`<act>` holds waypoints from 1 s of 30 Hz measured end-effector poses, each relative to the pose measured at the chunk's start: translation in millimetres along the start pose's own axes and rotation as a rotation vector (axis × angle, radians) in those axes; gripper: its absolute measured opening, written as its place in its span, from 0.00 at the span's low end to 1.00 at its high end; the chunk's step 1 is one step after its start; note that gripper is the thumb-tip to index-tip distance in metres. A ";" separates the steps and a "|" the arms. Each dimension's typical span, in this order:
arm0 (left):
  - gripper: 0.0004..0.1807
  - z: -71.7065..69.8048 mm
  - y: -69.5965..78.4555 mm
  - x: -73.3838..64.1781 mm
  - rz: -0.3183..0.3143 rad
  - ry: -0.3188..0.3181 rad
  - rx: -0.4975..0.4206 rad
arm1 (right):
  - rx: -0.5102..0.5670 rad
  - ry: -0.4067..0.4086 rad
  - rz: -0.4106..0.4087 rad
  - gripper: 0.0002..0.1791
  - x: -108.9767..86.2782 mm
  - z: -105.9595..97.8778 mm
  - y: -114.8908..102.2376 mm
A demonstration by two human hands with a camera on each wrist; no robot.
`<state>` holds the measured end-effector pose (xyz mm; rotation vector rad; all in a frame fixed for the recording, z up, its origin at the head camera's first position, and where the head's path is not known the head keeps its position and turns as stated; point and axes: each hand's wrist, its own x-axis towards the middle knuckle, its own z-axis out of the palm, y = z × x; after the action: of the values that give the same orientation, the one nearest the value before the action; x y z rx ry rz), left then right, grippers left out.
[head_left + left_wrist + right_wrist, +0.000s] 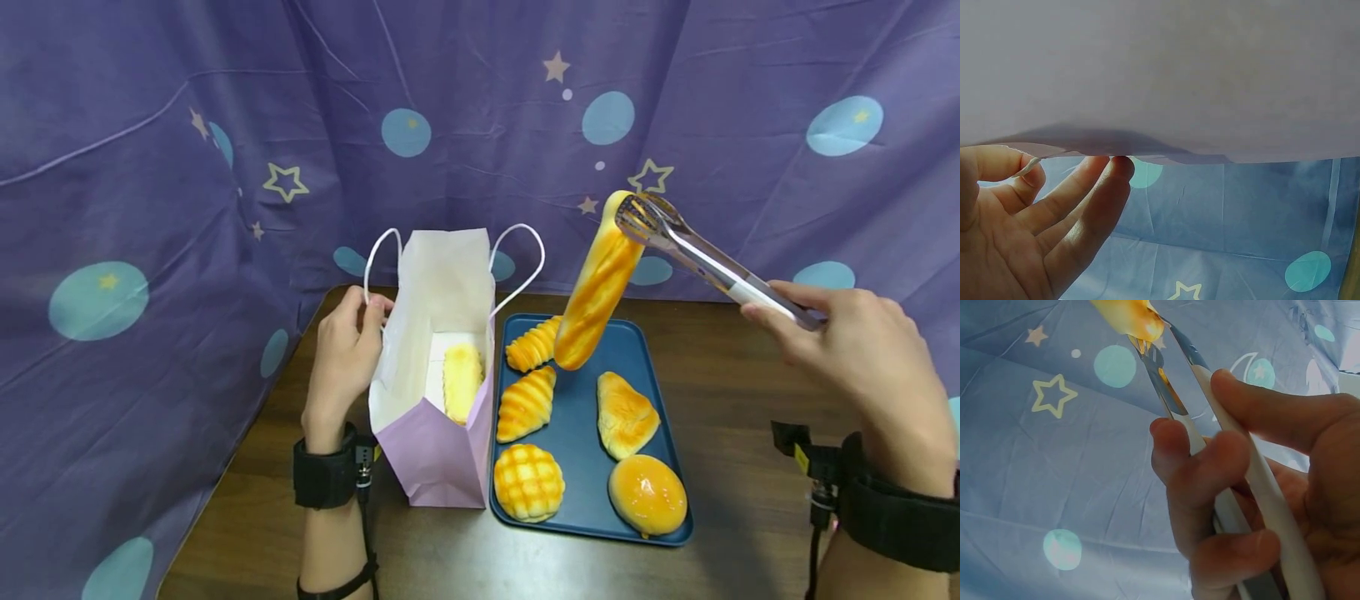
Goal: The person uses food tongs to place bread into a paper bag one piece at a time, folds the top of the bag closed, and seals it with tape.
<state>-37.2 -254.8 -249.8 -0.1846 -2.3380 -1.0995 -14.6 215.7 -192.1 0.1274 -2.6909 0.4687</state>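
Note:
My right hand point(873, 358) grips a pair of metal tongs point(723, 273), fingers curled round both arms in the right wrist view. The tips of the tongs pinch one end of a long twisted bread loaf point(597, 287), which hangs tilted above the tray. Left of the tray stands a lilac paper bag point(442, 458) with its top spread wide and white cord handles. My left hand point(341, 367) pinches the bag's left rim beside the handle between thumb and index finger; the left wrist view shows the other fingers touching the paper. Inside the bag lies a pale yellow bread point(462, 382).
On the blue tray point(577, 450) lie a horn-shaped roll point(534, 343), a croissant point(527, 406), a grid-topped bun point(528, 482), a triangular pastry point(626, 417) and a glossy round bun point(648, 495). Behind the wooden table point(738, 375) hangs a purple curtain point(480, 75) with stars.

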 end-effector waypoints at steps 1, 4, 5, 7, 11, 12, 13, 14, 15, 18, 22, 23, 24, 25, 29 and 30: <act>0.14 -0.2 -0.1 -0.2 -0.001 0.001 0.001 | 0.000 0.005 0.002 0.33 1.1 -1.6 -1.5; 0.14 -0.9 -0.5 -1.2 -0.004 0.004 0.006 | -0.001 0.020 0.000 0.33 4.3 -6.4 -5.9; 0.14 -1.0 -0.5 -1.4 -0.004 0.005 0.006 | -0.001 0.022 0.002 0.33 4.9 -7.9 -7.4; 0.14 -1.2 -0.5 -1.6 -0.003 0.006 0.005 | 0.000 0.033 0.001 0.32 6.0 -11.2 -9.7; 0.14 -1.3 -0.2 -1.1 -0.002 0.005 0.001 | 0.003 0.055 -0.001 0.31 7.3 -17.2 -13.2; 0.14 -1.3 -0.2 -1.0 -0.003 0.004 0.002 | 0.003 0.061 -0.001 0.31 7.7 -18.4 -14.0; 0.14 -1.3 -0.1 -0.9 -0.005 0.003 0.003 | 0.002 0.067 0.000 0.31 8.0 -19.5 -14.8; 0.14 -1.3 0.1 -0.9 -0.007 0.002 0.004 | 0.003 0.075 0.001 0.30 8.5 -20.5 -15.7; 0.14 -1.2 0.3 -1.0 -0.010 0.000 0.004 | 0.001 0.080 0.002 0.30 9.0 -21.4 -16.6; 0.15 -1.1 0.9 -1.2 -0.017 -0.005 0.006 | -0.006 0.099 0.001 0.30 11.1 -24.4 -19.0; 0.14 -1.2 1.4 -1.4 -0.015 -0.006 0.000 | -0.009 0.130 0.005 0.30 13.8 -29.6 -22.3; 0.14 -1.3 1.4 -1.4 -0.014 -0.006 -0.003 | -0.009 0.136 0.006 0.30 14.2 -31.0 -23.1; 0.14 -1.5 1.4 -1.3 -0.012 -0.006 -0.005 | -0.009 0.141 0.008 0.30 14.5 -32.3 -23.8; 0.14 -1.6 1.5 -1.3 -0.011 -0.006 -0.006 | -0.010 0.147 0.010 0.30 14.6 -33.4 -24.5; 0.13 -2.3 2.2 -1.1 -0.005 -0.008 -0.005 | -0.011 0.148 0.009 0.32 14.0 -36.2 -26.7; 0.13 -2.4 2.4 -1.1 -0.004 -0.009 -0.004 | -0.010 0.149 0.009 0.33 13.8 -36.5 -27.3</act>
<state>-34.5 -254.9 -247.5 -0.1865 -2.3455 -1.1081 -9.3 202.3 -146.8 0.0746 -2.5483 0.4496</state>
